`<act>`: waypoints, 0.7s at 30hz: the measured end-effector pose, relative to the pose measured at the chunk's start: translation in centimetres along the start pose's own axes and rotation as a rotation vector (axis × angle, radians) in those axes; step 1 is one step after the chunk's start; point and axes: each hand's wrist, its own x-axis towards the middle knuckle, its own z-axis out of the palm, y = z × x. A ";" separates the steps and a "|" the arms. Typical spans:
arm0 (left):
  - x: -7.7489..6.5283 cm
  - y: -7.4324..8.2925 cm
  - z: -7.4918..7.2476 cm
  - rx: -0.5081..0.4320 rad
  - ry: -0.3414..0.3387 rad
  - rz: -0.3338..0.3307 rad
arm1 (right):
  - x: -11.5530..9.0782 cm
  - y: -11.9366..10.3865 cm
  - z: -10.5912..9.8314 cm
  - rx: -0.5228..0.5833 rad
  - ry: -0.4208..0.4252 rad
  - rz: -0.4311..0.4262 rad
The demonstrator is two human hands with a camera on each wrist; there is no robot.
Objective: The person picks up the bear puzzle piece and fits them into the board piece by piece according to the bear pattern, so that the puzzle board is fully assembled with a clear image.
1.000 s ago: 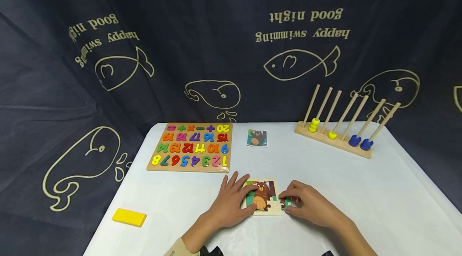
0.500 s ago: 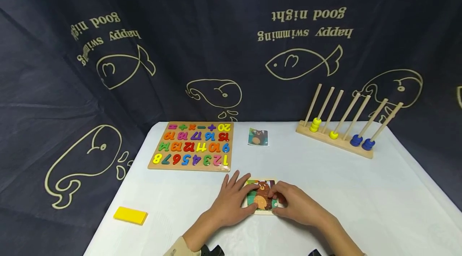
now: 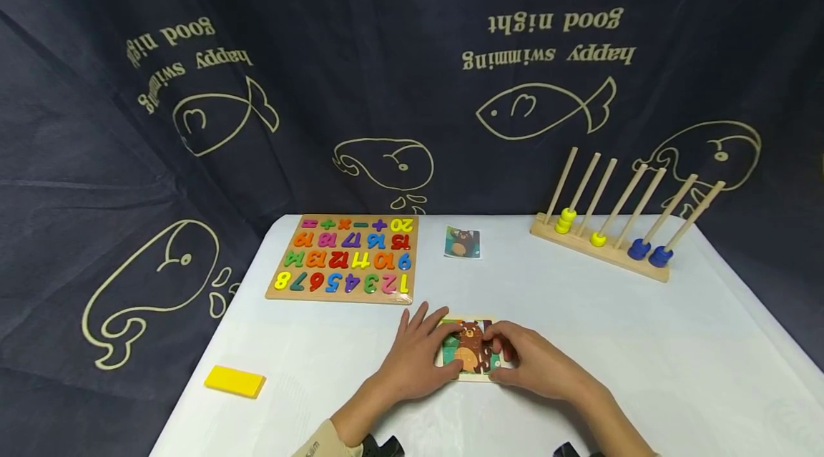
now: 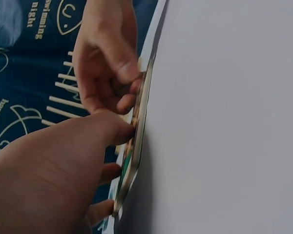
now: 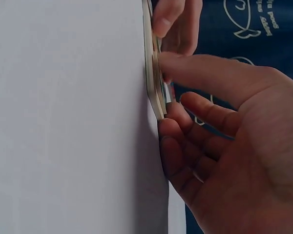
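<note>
A small square jigsaw puzzle (image 3: 471, 355) with a brown bear on a pale wooden tray lies on the table near its front. My left hand (image 3: 412, 364) rests at its left side, fingers spread, thumb and index fingertip on the picture. My right hand (image 3: 537, 362) is at its right side, thumb and curled fingers pinching a green and brown puzzle piece (image 3: 496, 362) over the lower right corner; the hand partly hides it. In the left wrist view the tray (image 4: 139, 131) shows edge-on between both hands. The right wrist view shows the right thumb (image 5: 195, 68) on the puzzle's top.
A number board (image 3: 341, 257) stands back left, with a small bear picture card (image 3: 462, 242) right of it. At the back right is a wooden peg rack (image 3: 599, 248) with yellow and blue beads. A yellow block (image 3: 234, 382) lies front left. A dark curtain (image 3: 412, 71) hangs behind.
My right hand has moved left from beside the tray onto its lower right corner, bringing the puzzle piece with it. My left hand has stayed on the puzzle.
</note>
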 end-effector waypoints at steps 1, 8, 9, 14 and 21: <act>0.1 0.2 0.1 -0.003 0.010 -0.012 | 0.0 0.1 0.0 0.012 0.002 0.004; 0.5 1.5 0.6 -0.028 0.067 -0.114 | 0.0 0.5 0.0 0.049 0.050 0.011; 0.6 1.7 0.7 -0.028 0.070 -0.132 | 0.1 0.5 0.1 0.051 0.053 0.013; 0.9 2.1 0.9 -0.016 0.079 -0.202 | 0.1 0.6 0.3 0.060 0.052 0.012; 1.1 2.4 1.5 0.015 0.092 -0.224 | 0.1 0.5 0.3 0.040 0.051 -0.004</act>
